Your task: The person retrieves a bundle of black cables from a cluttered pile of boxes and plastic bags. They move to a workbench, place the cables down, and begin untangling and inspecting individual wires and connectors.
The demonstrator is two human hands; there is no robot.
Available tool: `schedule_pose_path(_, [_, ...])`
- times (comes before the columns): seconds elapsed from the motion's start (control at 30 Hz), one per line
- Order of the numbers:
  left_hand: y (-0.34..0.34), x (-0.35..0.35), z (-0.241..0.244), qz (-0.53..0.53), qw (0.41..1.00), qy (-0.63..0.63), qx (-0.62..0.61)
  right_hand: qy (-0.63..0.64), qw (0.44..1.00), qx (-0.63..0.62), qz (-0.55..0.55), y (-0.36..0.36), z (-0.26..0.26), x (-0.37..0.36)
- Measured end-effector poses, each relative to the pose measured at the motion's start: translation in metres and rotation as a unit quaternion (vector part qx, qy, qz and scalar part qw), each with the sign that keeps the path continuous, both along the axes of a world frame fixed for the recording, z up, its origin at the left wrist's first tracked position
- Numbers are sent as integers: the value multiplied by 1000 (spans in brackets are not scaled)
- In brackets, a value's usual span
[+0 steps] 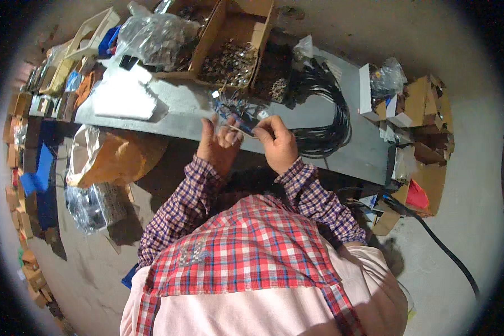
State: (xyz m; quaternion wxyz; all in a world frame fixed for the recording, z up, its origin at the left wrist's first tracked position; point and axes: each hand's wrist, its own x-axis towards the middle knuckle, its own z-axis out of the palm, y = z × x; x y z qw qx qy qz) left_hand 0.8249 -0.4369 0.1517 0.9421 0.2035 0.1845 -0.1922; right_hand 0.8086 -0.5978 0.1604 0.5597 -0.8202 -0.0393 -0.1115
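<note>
My right hand (276,140) pinches the end of a thin pale strip (241,131) between thumb and index finger. Facing it, my left hand (220,143) has its thumb raised and its fingers spread below the strip's other end; whether it touches the strip I cannot tell. Just beyond both hands, a tangle of small wired parts (235,108) in blue and dark tones lies on the grey table (180,107). A large coil of black cable (340,122) rests to the right of my right hand.
Open cardboard boxes (201,56) of small metal parts stand at the back, beside a clear plastic bag (155,38). White sheets (124,98) lie on the left. More cartons (428,168) stand at the right, and a brown paper sack (113,157) is below the table's left front edge.
</note>
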Motion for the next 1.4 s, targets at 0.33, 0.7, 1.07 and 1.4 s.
schedule_pose_path(0.33, [-11, 0, -11, -26, 890, -159, 427, -28, 984, -147, 97, -33, -19, 7])
schedule_pose_path(0.7, [-20, 38, 69, 15, 908, -271, 321, 159, 940, 109, -282, -285, -151, 66])
schedule_pose_path(1.07, [7, 68, 115, 63, 948, -256, 179, -133, 952, 118, -251, -256, 89, 54])
schedule_pose_path(1.4, [149, 76, 145, 117, 887, -443, 58, -161, 960, -164, -158, -172, 190, 62])
